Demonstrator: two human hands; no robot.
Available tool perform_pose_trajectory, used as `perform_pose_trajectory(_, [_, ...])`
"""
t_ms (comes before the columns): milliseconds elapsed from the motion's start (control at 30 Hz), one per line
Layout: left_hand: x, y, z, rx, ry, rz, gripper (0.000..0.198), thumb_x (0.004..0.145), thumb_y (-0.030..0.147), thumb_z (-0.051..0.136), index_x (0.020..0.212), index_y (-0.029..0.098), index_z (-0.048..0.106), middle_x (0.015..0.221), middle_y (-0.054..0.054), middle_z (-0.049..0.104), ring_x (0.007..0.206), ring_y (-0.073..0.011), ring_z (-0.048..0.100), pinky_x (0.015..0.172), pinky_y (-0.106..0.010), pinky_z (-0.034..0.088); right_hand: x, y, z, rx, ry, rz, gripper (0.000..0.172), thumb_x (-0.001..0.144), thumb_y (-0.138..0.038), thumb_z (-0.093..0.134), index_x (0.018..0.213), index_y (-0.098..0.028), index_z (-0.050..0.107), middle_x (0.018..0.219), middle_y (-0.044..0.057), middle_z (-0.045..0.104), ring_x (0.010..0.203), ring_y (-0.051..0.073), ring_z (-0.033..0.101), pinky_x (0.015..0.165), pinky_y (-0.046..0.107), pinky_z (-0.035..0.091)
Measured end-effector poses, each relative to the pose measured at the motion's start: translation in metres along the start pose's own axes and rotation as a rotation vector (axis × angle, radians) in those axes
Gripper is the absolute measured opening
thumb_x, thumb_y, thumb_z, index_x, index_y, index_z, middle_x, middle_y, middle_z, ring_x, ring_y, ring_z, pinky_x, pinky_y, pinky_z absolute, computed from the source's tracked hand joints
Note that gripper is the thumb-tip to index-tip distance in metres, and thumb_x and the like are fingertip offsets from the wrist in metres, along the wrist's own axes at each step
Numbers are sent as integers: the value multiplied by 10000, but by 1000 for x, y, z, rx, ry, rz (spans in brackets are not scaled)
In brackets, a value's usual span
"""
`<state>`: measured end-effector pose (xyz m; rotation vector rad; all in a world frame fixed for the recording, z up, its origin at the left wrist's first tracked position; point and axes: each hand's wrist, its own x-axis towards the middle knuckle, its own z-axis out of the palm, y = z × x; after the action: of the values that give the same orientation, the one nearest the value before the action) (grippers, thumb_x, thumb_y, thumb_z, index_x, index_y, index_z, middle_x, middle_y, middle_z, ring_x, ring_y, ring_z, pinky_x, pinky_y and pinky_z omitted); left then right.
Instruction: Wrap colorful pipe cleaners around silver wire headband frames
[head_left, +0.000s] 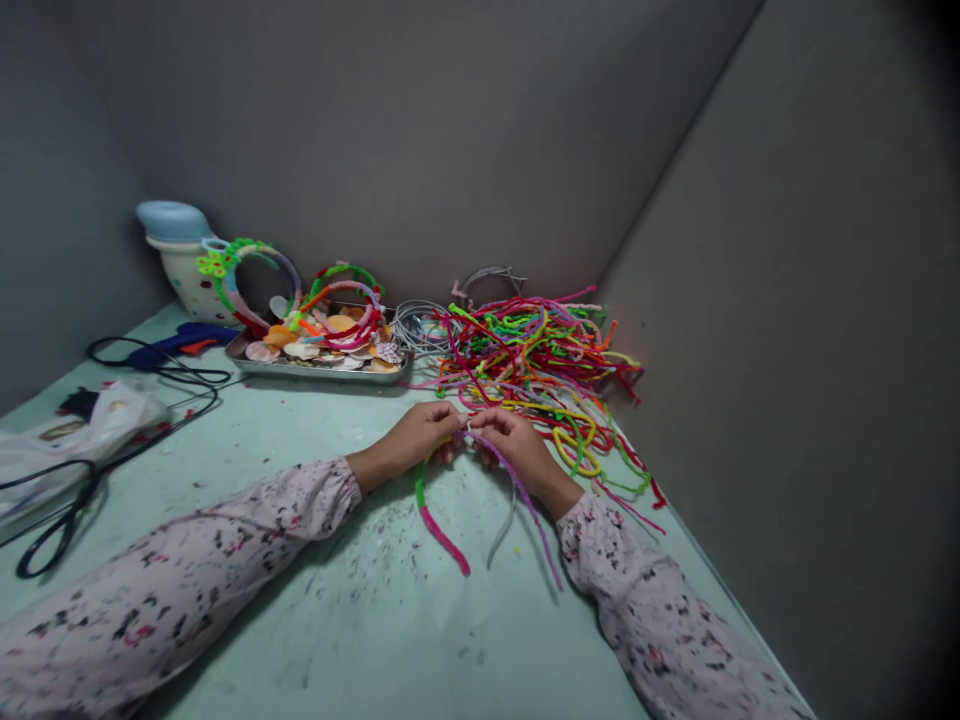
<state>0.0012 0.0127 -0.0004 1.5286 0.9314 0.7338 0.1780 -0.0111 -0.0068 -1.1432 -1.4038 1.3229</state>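
My left hand pinches a headband near the top of its arch. The headband's left arm is wrapped in pink, green and yellow fuzzy stems, while its right arm is a bare grey band. Close beside it, my right hand has its fingers closed on a purple pipe cleaner, whose long end hangs down past the wrist. Both sets of fingertips almost meet at the arch, and the exact spot between them is partly hidden.
Behind my hands lies a heap of coloured pipe cleaners. Left of it are bare grey headbands and a metal tray with shells and wrapped headbands. A white pot with a blue lid, black cord and plastic bag sit left.
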Motion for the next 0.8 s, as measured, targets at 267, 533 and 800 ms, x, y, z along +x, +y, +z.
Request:
perform_pose_trajectory(267, [2,-4,1,61,-47,-14,317,801,442,536,663,159,498,543,31,519,416,-71,480,396,-170,347,-1,3,-2,40,-54,-21,165,729,-254,574,883,-193,576,645,-47,595,478,86,525,476,213,409])
perform_pose_trajectory(533, [2,-2,1,99,-68,-8,277,789,404,531,669,157,494,543,35,504,424,-72,473,401,-169,340,0,6,-1,58,-32,-21,178,708,-257,607,871,-192,573,615,-55,567,472,91,495,466,217,369])
perform_pose_trajectory(800, [1,-8,-1,258,-91,75,317,836,463,477,702,175,466,525,50,484,423,-79,426,403,-180,306,0,4,0,79,-17,-23,178,679,-206,598,854,-182,582,528,-79,500,467,83,439,469,212,337])
